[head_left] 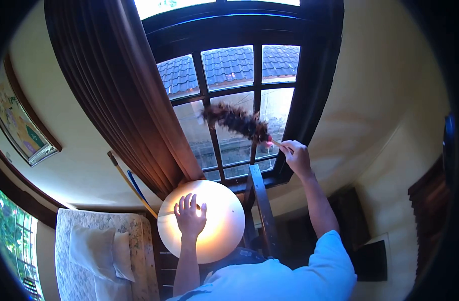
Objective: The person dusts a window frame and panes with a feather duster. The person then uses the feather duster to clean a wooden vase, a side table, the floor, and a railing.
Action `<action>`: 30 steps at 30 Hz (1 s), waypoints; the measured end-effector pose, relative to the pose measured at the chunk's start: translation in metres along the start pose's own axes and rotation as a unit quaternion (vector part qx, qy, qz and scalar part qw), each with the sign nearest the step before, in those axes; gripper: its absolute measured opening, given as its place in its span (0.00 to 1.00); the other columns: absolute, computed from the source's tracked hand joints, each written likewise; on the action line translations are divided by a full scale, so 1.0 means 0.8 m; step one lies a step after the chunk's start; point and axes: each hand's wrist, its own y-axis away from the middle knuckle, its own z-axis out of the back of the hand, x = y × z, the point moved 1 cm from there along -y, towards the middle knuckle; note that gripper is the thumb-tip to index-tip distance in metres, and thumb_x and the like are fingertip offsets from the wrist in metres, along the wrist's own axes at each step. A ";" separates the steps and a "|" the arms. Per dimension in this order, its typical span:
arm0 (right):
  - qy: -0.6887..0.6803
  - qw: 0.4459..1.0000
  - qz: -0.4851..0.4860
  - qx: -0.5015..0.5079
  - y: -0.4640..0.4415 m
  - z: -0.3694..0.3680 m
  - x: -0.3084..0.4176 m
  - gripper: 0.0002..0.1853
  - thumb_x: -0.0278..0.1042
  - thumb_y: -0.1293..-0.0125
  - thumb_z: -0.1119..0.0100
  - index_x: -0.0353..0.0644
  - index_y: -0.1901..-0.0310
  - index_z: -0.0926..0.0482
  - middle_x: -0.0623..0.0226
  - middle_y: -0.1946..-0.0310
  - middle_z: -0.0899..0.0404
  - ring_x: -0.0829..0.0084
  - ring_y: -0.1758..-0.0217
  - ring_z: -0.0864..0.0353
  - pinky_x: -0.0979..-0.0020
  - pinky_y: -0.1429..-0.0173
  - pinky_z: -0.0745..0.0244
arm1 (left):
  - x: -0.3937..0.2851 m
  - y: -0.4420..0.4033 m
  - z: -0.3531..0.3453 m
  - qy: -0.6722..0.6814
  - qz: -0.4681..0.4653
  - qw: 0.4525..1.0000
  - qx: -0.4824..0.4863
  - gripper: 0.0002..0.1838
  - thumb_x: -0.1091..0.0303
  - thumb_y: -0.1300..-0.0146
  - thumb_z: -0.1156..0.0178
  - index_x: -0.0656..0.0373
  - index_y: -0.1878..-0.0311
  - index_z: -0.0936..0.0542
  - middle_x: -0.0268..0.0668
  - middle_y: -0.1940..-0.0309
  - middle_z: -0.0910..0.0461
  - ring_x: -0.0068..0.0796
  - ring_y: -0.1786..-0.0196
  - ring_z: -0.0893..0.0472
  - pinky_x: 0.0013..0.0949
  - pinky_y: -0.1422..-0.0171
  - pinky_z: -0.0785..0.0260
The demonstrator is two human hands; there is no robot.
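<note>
My right hand (296,157) is closed round the thin handle of a brown feather duster (237,122). The duster's feathers point up and left across the panes of a dark-framed window (232,93); whether they touch the glass I cannot tell. Lower down, my left hand (190,216) has its fingers spread over the top of a round, glowing lampshade (224,215) and appears to rest on it. A brown curtain (114,95) hangs just left of the window and reaches down to the lampshade.
A ladder-like dark frame (262,200) stands right of the lampshade. At lower left lie a patterned mattress (66,251) and white pillows (91,248). Long poles (134,188) lean by the curtain. A framed picture (21,120) hangs on the left wall.
</note>
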 end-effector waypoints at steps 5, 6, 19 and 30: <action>0.007 0.999 0.004 0.050 0.004 -0.003 -0.008 0.05 0.27 0.38 0.31 0.40 0.61 0.16 0.56 0.71 0.18 0.53 0.68 0.17 0.57 0.64 0.24 | 0.004 0.001 -0.001 0.004 -0.004 1.000 0.000 0.28 0.47 0.30 0.45 0.54 0.34 0.25 0.37 0.31 0.30 0.41 0.24 0.37 0.54 0.19 0.54; 0.042 0.997 0.005 0.064 0.006 0.005 0.002 0.05 0.26 0.38 0.32 0.39 0.61 0.16 0.55 0.71 0.18 0.53 0.68 0.17 0.58 0.64 0.24 | 0.002 -0.001 0.001 0.005 -0.002 1.000 0.001 0.28 0.47 0.31 0.45 0.54 0.34 0.25 0.37 0.31 0.30 0.41 0.24 0.37 0.54 0.19 0.54; 0.032 0.996 -0.008 0.083 -0.013 -0.007 -0.008 0.05 0.32 0.37 0.32 0.42 0.62 0.16 0.55 0.70 0.17 0.52 0.65 0.15 0.55 0.61 0.23 | -0.002 0.001 0.002 0.025 0.008 0.999 -0.034 0.29 0.47 0.36 0.38 0.54 0.38 0.21 0.36 0.34 0.27 0.40 0.26 0.34 0.52 0.19 0.52; 0.044 0.998 -0.005 0.045 -0.020 0.010 -0.020 0.05 0.33 0.37 0.32 0.46 0.61 0.16 0.56 0.70 0.17 0.52 0.65 0.15 0.54 0.60 0.22 | -0.002 -0.002 0.004 0.030 0.007 0.999 -0.027 0.29 0.48 0.37 0.37 0.55 0.38 0.22 0.37 0.34 0.26 0.40 0.26 0.34 0.53 0.19 0.52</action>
